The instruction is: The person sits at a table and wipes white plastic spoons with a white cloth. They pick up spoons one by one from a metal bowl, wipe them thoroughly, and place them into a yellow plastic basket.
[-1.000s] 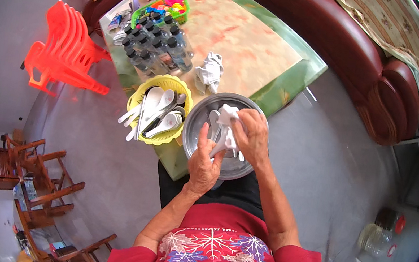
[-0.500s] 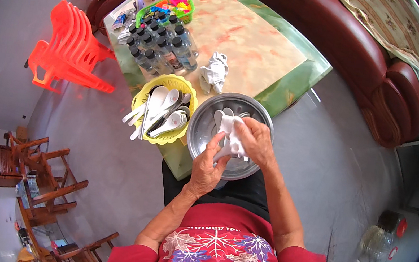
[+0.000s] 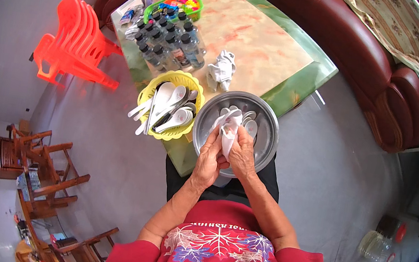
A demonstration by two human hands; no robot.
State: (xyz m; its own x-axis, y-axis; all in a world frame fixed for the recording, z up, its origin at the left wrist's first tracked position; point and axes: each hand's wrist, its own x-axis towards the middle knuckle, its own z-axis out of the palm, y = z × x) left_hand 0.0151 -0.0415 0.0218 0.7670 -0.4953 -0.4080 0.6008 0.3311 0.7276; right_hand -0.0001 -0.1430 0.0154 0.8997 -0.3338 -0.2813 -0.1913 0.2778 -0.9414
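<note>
Over a round metal basin, both my hands are closed on a crumpled white cloth. My left hand grips its lower left side, and my right hand pinches it from the right, fingertips nearly meeting. Whether a spoon is wrapped inside the cloth is hidden. Several white spoons lie in the basin behind and beside my right hand. Left of the basin is a yellow scalloped basket, heaped with white spoons and some dark-handled utensils, handles poking over its left rim.
On the marble-patterned table, a second crumpled cloth lies behind the basin. Several capped clear bottles crowd the left side, before a green basket of colourful items. Stacked red plastic chairs stand left; a leather sofa lines the back.
My right hand has come down and closer to my left, and the cloth is now bunched between both. More spoons show in the basin. The whole view has shifted slightly.
</note>
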